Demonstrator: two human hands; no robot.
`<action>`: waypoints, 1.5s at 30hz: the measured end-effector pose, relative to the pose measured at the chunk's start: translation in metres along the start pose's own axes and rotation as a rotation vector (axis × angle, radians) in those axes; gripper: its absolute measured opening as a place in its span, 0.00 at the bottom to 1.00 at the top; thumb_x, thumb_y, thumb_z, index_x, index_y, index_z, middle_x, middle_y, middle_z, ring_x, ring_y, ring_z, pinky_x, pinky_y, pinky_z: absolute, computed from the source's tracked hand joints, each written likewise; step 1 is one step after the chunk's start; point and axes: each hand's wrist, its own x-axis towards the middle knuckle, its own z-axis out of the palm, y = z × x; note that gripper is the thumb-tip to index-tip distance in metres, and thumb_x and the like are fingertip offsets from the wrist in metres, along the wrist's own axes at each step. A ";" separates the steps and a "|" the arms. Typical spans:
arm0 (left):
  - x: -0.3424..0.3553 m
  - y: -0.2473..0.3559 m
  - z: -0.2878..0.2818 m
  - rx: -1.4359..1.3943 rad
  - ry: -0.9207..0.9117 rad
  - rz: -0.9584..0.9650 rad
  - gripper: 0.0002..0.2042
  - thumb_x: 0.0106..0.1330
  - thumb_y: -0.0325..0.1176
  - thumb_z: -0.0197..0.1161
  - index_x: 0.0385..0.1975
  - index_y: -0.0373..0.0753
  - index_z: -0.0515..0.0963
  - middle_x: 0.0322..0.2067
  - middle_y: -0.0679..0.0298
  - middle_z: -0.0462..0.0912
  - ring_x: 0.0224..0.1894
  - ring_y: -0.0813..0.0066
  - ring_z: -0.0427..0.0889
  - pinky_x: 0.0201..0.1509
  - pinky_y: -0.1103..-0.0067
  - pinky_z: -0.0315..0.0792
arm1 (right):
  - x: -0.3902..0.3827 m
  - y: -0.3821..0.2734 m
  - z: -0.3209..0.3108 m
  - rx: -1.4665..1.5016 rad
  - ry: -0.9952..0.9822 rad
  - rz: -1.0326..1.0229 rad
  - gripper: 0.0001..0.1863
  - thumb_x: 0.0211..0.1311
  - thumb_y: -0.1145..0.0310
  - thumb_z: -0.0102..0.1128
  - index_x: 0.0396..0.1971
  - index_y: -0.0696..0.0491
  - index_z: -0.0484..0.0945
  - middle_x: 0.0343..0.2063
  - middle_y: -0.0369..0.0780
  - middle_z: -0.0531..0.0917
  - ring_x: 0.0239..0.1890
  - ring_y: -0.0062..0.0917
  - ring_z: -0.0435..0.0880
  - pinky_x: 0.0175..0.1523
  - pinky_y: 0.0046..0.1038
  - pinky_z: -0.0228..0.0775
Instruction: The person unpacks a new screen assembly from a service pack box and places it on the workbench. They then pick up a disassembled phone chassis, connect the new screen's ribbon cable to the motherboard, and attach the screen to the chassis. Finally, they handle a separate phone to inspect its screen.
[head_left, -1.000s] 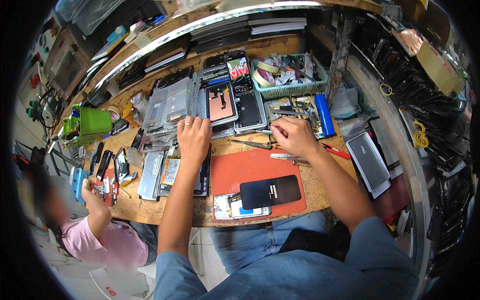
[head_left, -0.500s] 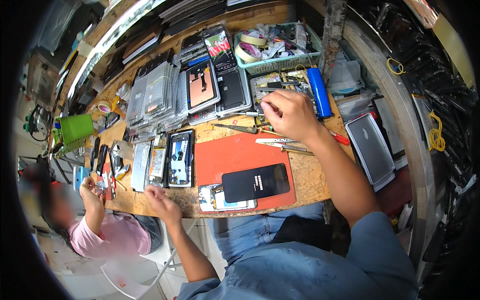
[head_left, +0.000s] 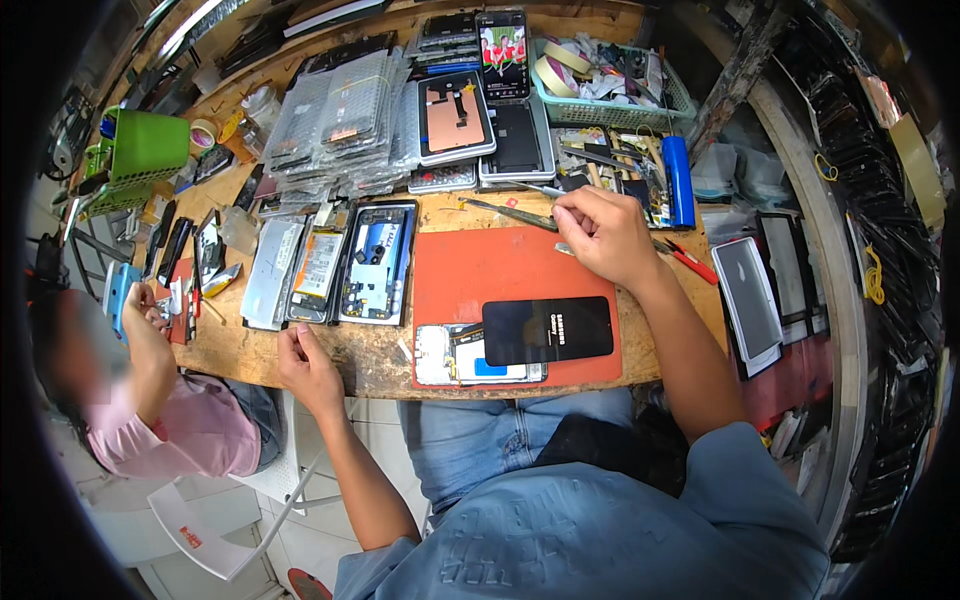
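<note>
Curled in the air at the bench's front edge, my left hand shows nothing between thumb and fingers. My right hand is closed over the far right part of the red mat; whatever its fingers may hold is hidden. A small pale tip shows under its thumb, and dark tweezers lie just left of it. On the mat's near half lies a black phone screen, lit with white lettering. It partly overlaps an opened phone body with its inner parts bare.
Left of the mat stand opened phones in trays. Behind are stacked bubble-wrapped packs, an upright phone playing a picture, and a teal basket. A blue cylinder stands right. A person in pink works at left.
The view has shifted, so the bench sits higher and further right. My right hand has come nearer the mat, over the tools. My left hand stays near the bench edge.
</note>
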 end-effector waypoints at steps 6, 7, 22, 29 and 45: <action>0.000 0.004 0.001 0.002 0.040 0.012 0.15 0.82 0.35 0.60 0.31 0.32 0.75 0.20 0.69 0.71 0.24 0.83 0.65 0.28 0.77 0.62 | -0.002 0.002 0.003 -0.048 -0.027 0.012 0.03 0.65 0.71 0.70 0.34 0.54 0.86 0.27 0.40 0.87 0.25 0.32 0.88 0.31 0.33 0.78; 0.000 0.003 0.002 -0.010 0.035 0.002 0.15 0.81 0.35 0.60 0.31 0.31 0.75 0.20 0.69 0.71 0.24 0.83 0.65 0.28 0.77 0.62 | -0.001 0.001 0.004 -0.056 -0.032 0.009 0.03 0.65 0.70 0.70 0.34 0.54 0.86 0.27 0.40 0.87 0.25 0.33 0.88 0.31 0.33 0.78; -0.001 0.004 0.001 0.141 0.059 0.053 0.14 0.78 0.33 0.64 0.28 0.34 0.76 0.16 0.66 0.71 0.19 0.80 0.66 0.24 0.74 0.62 | 0.000 -0.007 -0.006 0.005 -0.144 0.079 0.04 0.65 0.73 0.70 0.35 0.58 0.86 0.26 0.41 0.85 0.22 0.26 0.84 0.31 0.29 0.75; -0.001 0.010 0.001 0.185 0.027 0.014 0.14 0.77 0.34 0.65 0.28 0.35 0.77 0.16 0.62 0.74 0.18 0.76 0.71 0.25 0.73 0.65 | -0.005 -0.002 -0.009 -0.110 -0.324 0.061 0.09 0.65 0.74 0.70 0.43 0.60 0.86 0.31 0.43 0.85 0.28 0.31 0.85 0.36 0.33 0.76; -0.002 0.002 0.002 0.154 -0.024 0.037 0.14 0.79 0.35 0.63 0.30 0.33 0.77 0.16 0.64 0.73 0.19 0.78 0.68 0.25 0.73 0.63 | -0.009 0.003 0.006 -0.279 -0.258 0.085 0.13 0.67 0.64 0.69 0.46 0.56 0.85 0.36 0.46 0.89 0.35 0.44 0.88 0.42 0.43 0.79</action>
